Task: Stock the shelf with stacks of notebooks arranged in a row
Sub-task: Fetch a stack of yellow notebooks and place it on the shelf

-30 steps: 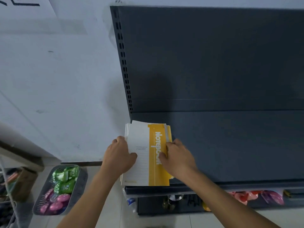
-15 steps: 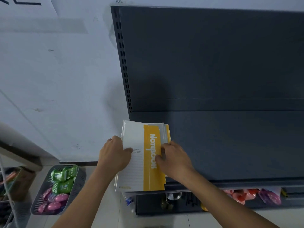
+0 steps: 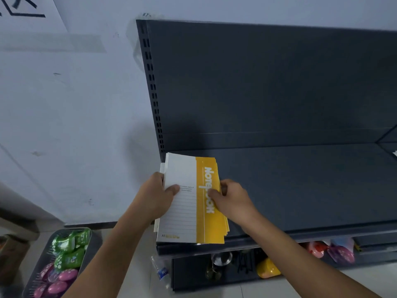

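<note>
A stack of white and yellow notebooks (image 3: 189, 220) marked "Notebook" lies at the left end of the dark grey shelf (image 3: 300, 186), its front edge near the shelf lip. My left hand (image 3: 156, 194) grips the stack's left side, thumb on the top cover. My right hand (image 3: 232, 201) holds the right side, thumb on the yellow band and fingers curled around the edge. The lower notebooks fan out slightly at the right.
The shelf's slotted upright (image 3: 153, 91) and a pale wall (image 3: 75, 125) stand to the left. A grey basket (image 3: 88, 235) of green and pink items sits on the floor at lower left. Small colourful goods (image 3: 268, 268) lie on the lower shelf.
The stack had shifted left and off the shelf's front edge half a second ago; now it sits back to the right on the shelf, and both hands moved with it.
</note>
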Demonstrator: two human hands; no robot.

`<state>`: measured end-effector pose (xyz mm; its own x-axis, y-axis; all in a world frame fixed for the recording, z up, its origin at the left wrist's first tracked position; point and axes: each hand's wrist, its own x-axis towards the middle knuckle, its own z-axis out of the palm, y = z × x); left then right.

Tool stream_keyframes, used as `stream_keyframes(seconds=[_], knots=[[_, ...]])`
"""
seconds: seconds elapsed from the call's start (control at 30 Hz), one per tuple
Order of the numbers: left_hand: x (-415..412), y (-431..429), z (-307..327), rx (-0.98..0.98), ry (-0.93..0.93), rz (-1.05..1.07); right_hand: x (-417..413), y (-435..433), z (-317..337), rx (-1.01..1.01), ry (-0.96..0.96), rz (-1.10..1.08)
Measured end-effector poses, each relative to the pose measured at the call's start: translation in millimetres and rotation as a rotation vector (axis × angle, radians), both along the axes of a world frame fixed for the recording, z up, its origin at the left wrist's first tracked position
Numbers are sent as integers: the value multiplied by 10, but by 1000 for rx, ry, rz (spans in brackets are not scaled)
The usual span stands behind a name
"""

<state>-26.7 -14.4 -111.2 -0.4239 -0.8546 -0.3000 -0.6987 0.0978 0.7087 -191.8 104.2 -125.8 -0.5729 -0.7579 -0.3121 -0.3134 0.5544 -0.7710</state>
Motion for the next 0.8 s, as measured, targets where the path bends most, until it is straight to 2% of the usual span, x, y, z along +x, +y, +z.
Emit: stream_keyframes(seconds=[0.13, 0.27, 0.57, 0.8], knots=[[-118, 44, 20, -169, -165, -116, -80, 75, 73, -1, 51, -25], [-381, 165, 103, -261, -184, -199, -236, 271, 157, 11, 93, -84], [-1190, 548, 163, -356, -20, -352, -765, 835, 346, 84, 224, -311], [-1840, 902, 219, -441, 14, -504, -1238, 1319, 453, 93, 226, -429]])
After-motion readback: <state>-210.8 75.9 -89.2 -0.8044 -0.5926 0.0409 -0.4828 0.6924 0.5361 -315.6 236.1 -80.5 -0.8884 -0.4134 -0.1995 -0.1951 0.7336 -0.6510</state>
